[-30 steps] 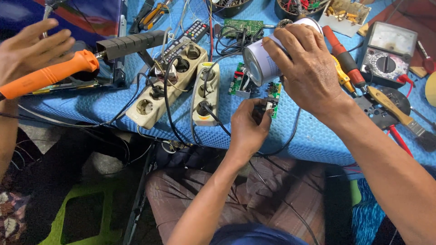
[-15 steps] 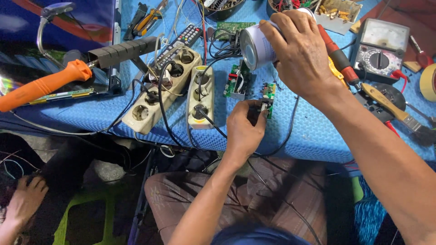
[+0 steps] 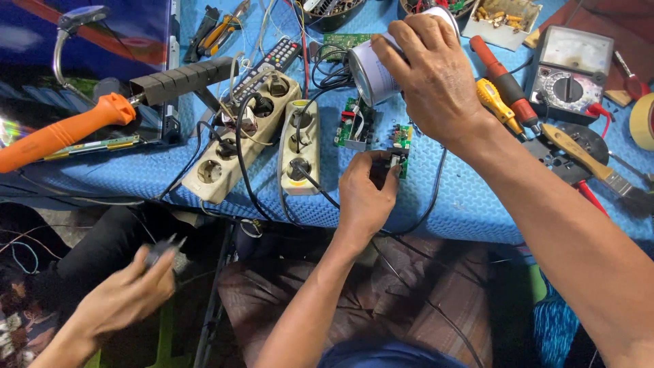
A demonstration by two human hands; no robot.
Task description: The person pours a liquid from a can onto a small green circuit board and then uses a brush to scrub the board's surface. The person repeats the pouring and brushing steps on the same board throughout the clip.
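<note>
Hands are both busy on the bench here. Left hand (image 3: 366, 194) is pinched shut on a small green circuit board (image 3: 400, 144), holding it down on the blue mat (image 3: 463, 204) right at the front edge. Right hand (image 3: 436, 75) is at about 1 o'clock from it, fingers wrapped tight around a white can (image 3: 371, 68) lying tipped on its side above the board. Looks to me like the board is being steadied while the can gets brought to it, so whatever comes next wants a steady grip and a careful tilt, with the loose black wires kept clear.

Second green board (image 3: 353, 123) sits at 11 o'clock from the held one, just beside it. Two beige power strips (image 3: 300, 146) lie at 9 o'clock, plugs in. Orange-handled tool (image 3: 65, 133) is far off at 9, analog multimeter (image 3: 569, 82) at 2 o'clock, red and yellow screwdrivers (image 3: 504, 95) between. Another person's hand (image 3: 129, 293) at 7 o'clock, below the table, holds something dark, too blurred to say what.
</note>
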